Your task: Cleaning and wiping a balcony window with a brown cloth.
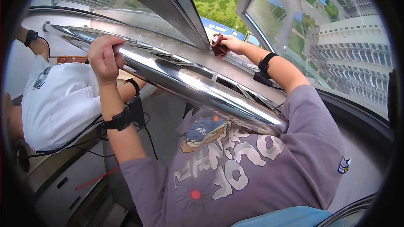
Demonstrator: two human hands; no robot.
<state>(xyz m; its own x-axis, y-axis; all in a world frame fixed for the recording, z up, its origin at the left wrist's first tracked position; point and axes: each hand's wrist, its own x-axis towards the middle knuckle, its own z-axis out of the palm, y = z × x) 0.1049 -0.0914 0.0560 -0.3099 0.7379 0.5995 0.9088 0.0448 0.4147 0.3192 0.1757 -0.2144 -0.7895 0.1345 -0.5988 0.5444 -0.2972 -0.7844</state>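
Note:
My left hand [107, 55] is closed over a thick polished metal railing [195, 83] that runs across in front of my body. Out past the railing, my right hand [232, 44] grips a crumpled dark red cloth [220, 48] with a small white tag. The cloth is at the lower end of a grey window frame [189, 15], beside the open gap between the panes. Whether it touches the frame I cannot tell. Below both, a pale stone sill [217, 64] lies between the railing and the window.
A person in a white shirt [63, 101] is close at my left, with cables around their arms. An outward-swung window sash [249, 15] stands at the right, with a lawn [217, 0] far below. A red stick [96, 178] lies near a drawer cabinet [72, 189].

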